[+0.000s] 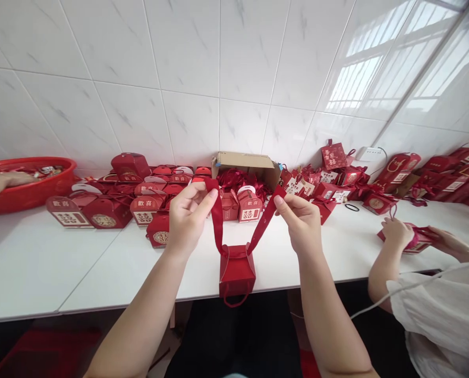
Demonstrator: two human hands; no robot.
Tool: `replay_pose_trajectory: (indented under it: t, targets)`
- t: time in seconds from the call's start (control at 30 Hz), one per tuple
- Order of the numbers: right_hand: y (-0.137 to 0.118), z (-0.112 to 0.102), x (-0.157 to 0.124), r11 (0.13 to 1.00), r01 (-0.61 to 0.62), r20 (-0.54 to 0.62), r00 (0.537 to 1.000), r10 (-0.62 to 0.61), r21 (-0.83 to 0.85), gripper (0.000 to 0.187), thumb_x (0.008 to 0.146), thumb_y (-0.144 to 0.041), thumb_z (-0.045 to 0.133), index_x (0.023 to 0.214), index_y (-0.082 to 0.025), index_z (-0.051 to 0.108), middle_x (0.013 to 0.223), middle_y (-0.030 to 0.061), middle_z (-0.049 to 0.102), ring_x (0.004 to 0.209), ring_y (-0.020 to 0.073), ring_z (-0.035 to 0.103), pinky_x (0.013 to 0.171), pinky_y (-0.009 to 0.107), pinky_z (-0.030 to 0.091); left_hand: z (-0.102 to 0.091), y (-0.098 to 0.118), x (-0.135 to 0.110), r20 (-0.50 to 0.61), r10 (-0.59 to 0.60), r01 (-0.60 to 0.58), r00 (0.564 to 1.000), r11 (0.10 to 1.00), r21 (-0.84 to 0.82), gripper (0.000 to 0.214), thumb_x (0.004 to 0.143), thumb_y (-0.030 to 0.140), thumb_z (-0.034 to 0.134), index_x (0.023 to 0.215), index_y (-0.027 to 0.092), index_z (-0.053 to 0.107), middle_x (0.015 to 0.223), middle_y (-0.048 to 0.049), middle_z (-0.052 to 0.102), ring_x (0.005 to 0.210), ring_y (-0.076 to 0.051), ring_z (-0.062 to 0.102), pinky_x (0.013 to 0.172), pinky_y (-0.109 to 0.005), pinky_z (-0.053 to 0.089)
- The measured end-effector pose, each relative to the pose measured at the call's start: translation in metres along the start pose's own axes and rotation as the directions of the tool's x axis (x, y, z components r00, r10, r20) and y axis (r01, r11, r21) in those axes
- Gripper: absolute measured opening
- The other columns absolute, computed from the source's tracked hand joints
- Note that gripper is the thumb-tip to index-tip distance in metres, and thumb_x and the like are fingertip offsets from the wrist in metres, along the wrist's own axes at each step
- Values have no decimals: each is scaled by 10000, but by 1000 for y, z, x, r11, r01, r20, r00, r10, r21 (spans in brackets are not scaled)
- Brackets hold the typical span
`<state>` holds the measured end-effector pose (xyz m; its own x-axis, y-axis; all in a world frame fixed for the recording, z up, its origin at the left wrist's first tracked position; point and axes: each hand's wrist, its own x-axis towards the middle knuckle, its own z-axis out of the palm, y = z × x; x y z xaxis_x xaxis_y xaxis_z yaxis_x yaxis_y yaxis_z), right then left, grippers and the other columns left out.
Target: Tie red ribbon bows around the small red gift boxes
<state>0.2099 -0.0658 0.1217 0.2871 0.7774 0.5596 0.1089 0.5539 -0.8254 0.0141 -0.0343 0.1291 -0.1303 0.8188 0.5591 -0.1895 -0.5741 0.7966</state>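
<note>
A small red gift box (237,270) sits at the table's front edge, with a thin cord loop hanging from its near side. A wide red ribbon (217,223) rises from the box in two lengths spread in a V. My left hand (190,212) pinches the end of the left length between thumb and fingers. The end of the right length is pinched by my right hand (297,215). Both hands are above the box and apart from each other. How the ribbon runs through the box is hidden.
Red gift boxes (110,212) crowd the left of the white table (100,273). Behind stands a cardboard carton (250,159) of red ribbons. At far left another person's hand (6,181) is in a red basin (61,178). On the right, a co-worker's hands (399,231) handle a red box.
</note>
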Motion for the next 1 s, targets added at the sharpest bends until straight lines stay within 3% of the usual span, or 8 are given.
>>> replay_pose_trajectory:
  t: [0.27, 0.5, 0.73, 1.0]
  targets:
    - [-8, 1, 1, 998, 8, 57, 998, -12, 67, 234, 752, -375, 705, 637, -188, 623, 648, -17, 547, 610, 109, 481, 589, 253, 412, 7, 9, 1, 6, 89, -89, 996, 996, -9, 125, 702, 263, 760, 766, 165, 717, 725, -3, 682, 683, -114, 613, 655, -214, 481]
    - [-7, 2, 4, 996, 25, 73, 997, -31, 84, 209, 749, -378, 708, 667, -203, 629, 731, -9, 568, 673, 121, 518, 642, 269, 431, 11, 6, 4, 4, 39, -38, 999, 998, -55, 182, 663, 291, 787, 773, 164, 719, 752, -13, 710, 737, -145, 662, 739, -266, 526]
    - [-5, 1, 5, 995, 30, 78, 996, -38, 100, 194, 751, -383, 710, 680, -212, 651, 754, -3, 605, 714, 134, 559, 677, 285, 458, 12, 3, 2, 125, -19, 35, 992, 991, -131, 150, 737, 280, 738, 813, 155, 704, 779, -44, 719, 809, -188, 685, 854, -356, 529]
    - [-5, -2, 8, 996, 51, 63, 996, -55, 68, 226, 750, -394, 713, 649, -207, 638, 736, -1, 595, 713, 135, 555, 665, 279, 452, 10, -1, 11, 85, -4, 15, 996, 992, -122, 171, 723, 297, 753, 829, 171, 707, 759, -18, 712, 754, -170, 691, 771, -321, 555]
